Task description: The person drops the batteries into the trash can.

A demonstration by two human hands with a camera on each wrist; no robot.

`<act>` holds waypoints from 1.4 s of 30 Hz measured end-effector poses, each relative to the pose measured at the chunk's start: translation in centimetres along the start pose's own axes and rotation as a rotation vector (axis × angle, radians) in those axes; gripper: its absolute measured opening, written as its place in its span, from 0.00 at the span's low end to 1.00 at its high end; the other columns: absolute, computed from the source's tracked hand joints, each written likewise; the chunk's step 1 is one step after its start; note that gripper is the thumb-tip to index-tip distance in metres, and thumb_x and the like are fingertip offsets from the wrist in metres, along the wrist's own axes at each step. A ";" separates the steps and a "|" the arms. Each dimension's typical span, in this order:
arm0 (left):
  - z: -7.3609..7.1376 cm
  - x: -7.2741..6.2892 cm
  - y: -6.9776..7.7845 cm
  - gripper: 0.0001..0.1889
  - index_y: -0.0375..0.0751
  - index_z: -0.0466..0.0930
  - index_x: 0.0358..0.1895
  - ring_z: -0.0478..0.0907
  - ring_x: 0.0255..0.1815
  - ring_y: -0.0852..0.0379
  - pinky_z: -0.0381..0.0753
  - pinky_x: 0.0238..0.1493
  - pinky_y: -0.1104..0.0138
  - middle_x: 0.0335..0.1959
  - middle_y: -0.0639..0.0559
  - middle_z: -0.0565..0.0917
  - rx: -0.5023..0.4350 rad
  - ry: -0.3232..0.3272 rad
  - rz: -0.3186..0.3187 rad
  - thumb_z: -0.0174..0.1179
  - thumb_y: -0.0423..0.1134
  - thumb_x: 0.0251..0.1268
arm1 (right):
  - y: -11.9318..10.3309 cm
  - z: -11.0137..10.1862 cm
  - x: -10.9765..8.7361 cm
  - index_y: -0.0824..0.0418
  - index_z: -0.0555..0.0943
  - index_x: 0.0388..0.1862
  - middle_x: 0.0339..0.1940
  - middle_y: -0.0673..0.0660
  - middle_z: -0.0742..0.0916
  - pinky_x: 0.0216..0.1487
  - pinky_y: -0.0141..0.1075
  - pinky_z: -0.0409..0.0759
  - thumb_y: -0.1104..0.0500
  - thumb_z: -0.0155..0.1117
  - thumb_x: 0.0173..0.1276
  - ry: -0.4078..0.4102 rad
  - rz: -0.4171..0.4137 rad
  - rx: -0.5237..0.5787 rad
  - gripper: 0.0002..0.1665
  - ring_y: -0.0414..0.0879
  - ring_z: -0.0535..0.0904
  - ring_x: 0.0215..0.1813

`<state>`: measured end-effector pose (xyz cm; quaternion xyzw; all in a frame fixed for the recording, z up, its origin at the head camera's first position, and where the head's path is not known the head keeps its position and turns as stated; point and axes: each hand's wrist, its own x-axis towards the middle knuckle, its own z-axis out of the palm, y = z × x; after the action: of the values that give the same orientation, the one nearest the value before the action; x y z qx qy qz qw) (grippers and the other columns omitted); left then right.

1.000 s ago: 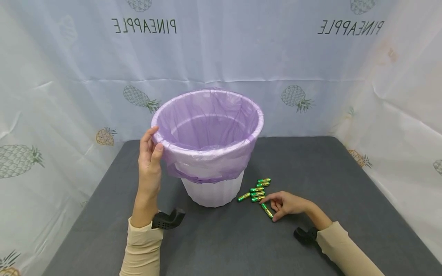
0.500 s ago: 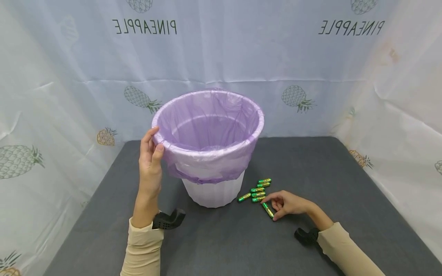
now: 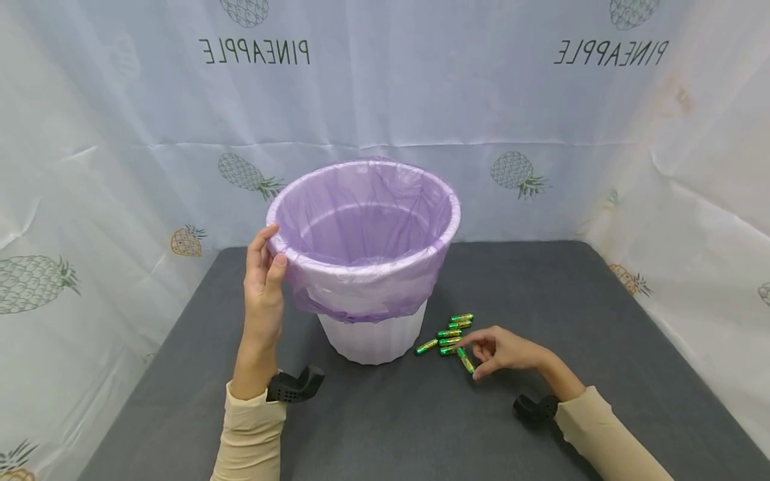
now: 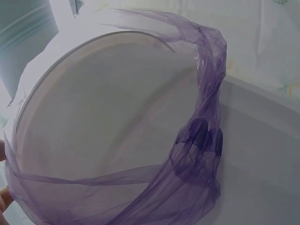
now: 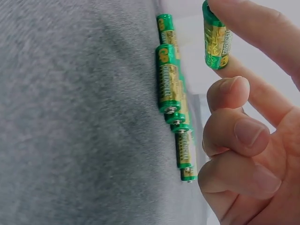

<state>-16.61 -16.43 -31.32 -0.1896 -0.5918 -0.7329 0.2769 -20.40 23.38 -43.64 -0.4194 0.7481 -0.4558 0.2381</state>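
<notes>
A white trash bin [image 3: 373, 346], lined with a translucent purple bag [image 3: 361, 294], stands on the grey tabletop. My left hand [image 3: 263, 294] grips the bin's left rim through the folded-over bag, thumb in front and fingers behind. At the lower right my right hand [image 3: 505, 349] pinches a green and gold battery [image 5: 216, 44] by its ends between thumb and index finger, above the cloth. Its other fingers are curled. Several matching batteries [image 3: 449, 341] lie between the bin and this hand; in the right wrist view these loose batteries [image 5: 168, 79] form a row.
The table has a dark grey cloth [image 3: 385, 427]. White curtains [image 3: 385, 87] with pineapple prints hang behind it and along both sides. A black wrist camera sits on the left wrist [image 3: 295, 385], another on the right wrist [image 3: 534, 410].
My right hand has raised the pinched battery slightly from the cloth. The left hand keeps its hold on the rim, and the head view has shifted a little.
</notes>
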 end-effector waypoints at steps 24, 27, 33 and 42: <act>0.0 0.0 0.0 0.22 0.53 0.66 0.64 0.70 0.45 0.65 0.68 0.54 0.74 0.51 0.57 0.72 -0.002 0.002 -0.009 0.45 0.33 0.68 | -1.3 -0.8 -0.2 0.82 0.71 0.56 0.22 0.66 0.69 0.21 0.31 0.67 0.67 0.69 0.58 0.037 -0.043 0.020 0.30 0.30 0.61 0.23; 0.0 0.0 0.1 0.22 0.54 0.66 0.64 0.70 0.44 0.66 0.68 0.54 0.74 0.49 0.57 0.72 -0.003 -0.005 -0.007 0.45 0.33 0.68 | -1.5 -0.9 -0.3 0.82 0.71 0.56 0.22 0.66 0.69 0.20 0.32 0.67 0.67 0.69 0.58 0.043 -0.044 0.019 0.30 0.33 0.61 0.21; 0.1 -0.1 0.3 0.22 0.54 0.66 0.63 0.70 0.44 0.66 0.67 0.54 0.74 0.49 0.57 0.72 0.000 -0.002 -0.009 0.45 0.33 0.68 | -2.1 -1.4 -0.3 0.82 0.71 0.56 0.22 0.65 0.69 0.21 0.32 0.67 0.67 0.69 0.58 0.059 -0.026 0.004 0.31 0.33 0.61 0.22; 0.1 0.0 0.2 0.22 0.53 0.67 0.64 0.70 0.44 0.65 0.67 0.54 0.74 0.50 0.57 0.72 0.004 0.012 -0.017 0.45 0.33 0.67 | -3.1 -2.0 -0.1 0.80 0.72 0.56 0.23 0.64 0.69 0.20 0.33 0.65 0.68 0.70 0.56 0.110 -0.051 -0.011 0.30 0.36 0.61 0.22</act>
<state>-16.49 -16.31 -31.19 -0.1795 -0.5932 -0.7351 0.2747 -20.58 23.72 -39.96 -0.4138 0.7516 -0.4801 0.1828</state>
